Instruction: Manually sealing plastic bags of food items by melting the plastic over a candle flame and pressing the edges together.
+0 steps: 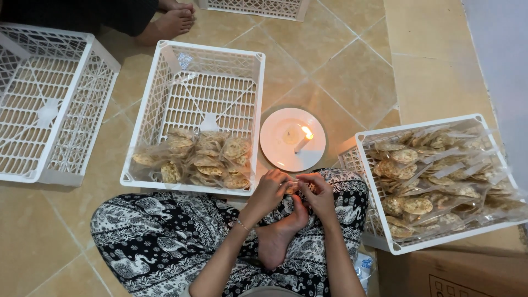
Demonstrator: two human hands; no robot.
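I sit cross-legged on a tiled floor. My left hand [268, 191] and my right hand [318, 192] meet over my lap, fingers pinched together on a small clear packet of crackers [292, 187], mostly hidden between them. Just beyond my hands a lit candle [303, 139] stands on a white plate [278, 147]. A white plastic crate [159, 82] in front of me holds several sealed cracker bags [204, 159] at its near end. To my right another white crate [385, 231] is full of open cracker bags [434, 176].
An empty white crate [47, 104] lies at the left. Another person's bare feet [170, 22] rest at the top. Part of a further crate [258, 7] shows at the top edge. A cardboard box [456, 272] sits at the lower right.
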